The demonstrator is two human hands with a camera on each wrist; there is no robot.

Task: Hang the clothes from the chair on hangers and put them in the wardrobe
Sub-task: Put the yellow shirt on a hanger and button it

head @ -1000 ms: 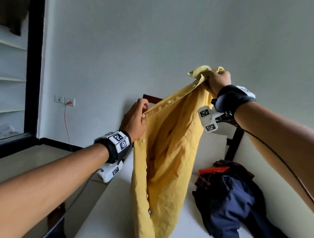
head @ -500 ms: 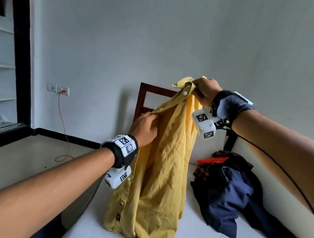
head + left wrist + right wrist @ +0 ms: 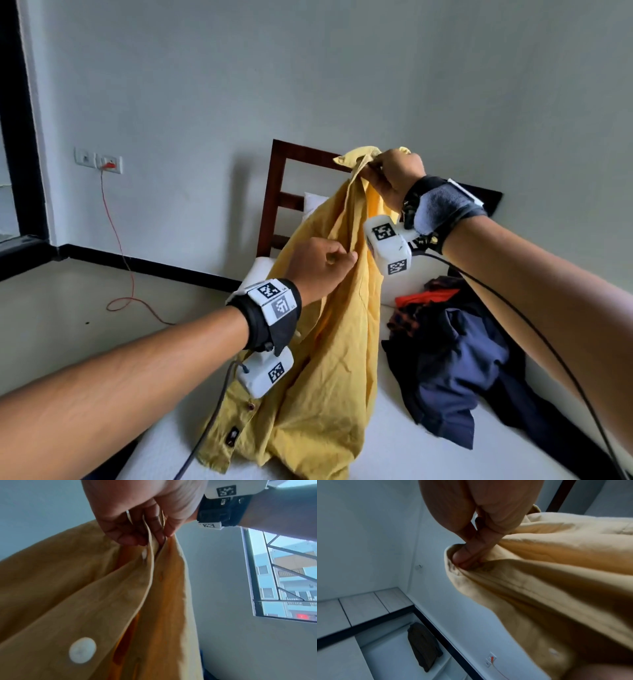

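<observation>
Shirt (image 3: 329, 342) hung limp above the bed (image 3: 394, 445), hem puddled there; right hand (image 3: 394, 178) pinched its collar, left hand (image 3: 318, 267) nipped the placket. Light, floppy cloth, best held by the collar.

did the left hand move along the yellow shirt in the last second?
Yes. The left hand slid inward along the yellow shirt toward the right hand, closing the gap, judged against the chair behind.
</observation>
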